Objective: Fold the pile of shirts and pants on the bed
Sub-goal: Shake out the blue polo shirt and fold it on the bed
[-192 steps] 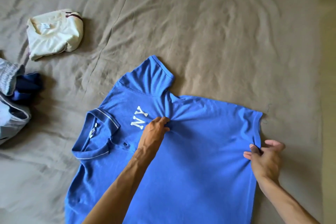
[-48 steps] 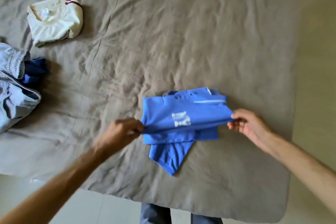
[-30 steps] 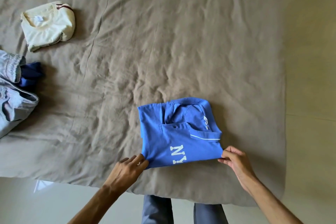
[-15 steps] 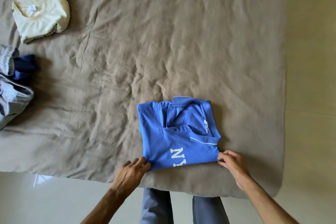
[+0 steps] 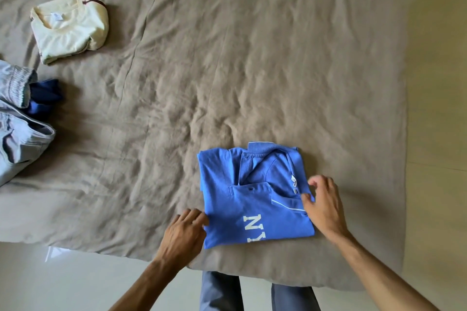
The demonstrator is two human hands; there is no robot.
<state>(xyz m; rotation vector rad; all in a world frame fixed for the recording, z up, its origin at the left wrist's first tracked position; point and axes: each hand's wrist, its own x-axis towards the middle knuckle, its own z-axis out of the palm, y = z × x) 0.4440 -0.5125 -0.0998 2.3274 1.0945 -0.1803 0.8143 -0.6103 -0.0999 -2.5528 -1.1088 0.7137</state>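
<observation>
A blue polo shirt (image 5: 252, 199) with white "NY" letters lies folded in a neat rectangle near the front edge of the bed (image 5: 252, 58). My left hand (image 5: 184, 231) rests beside its lower left edge, with loosely bent fingertips touching the fabric. On the shirt's right edge by the collar lies my right hand (image 5: 324, 206), fingers spread and relaxed, thumb touching the cloth. Neither hand grips anything. A folded cream shirt (image 5: 69, 30) sits at the far left of the bed.
A loose pile of light grey-blue pants (image 5: 20, 131) and a navy garment (image 5: 44, 98) lies at the left edge. The wrinkled taupe sheet covers the bed. Pale floor (image 5: 434, 108) runs along the right and front; my legs (image 5: 219, 293) stand at the front edge.
The shirt went from spread flat to a folded rectangle set down near the front edge. Both hands have let go of its lower corners and moved up along its sides.
</observation>
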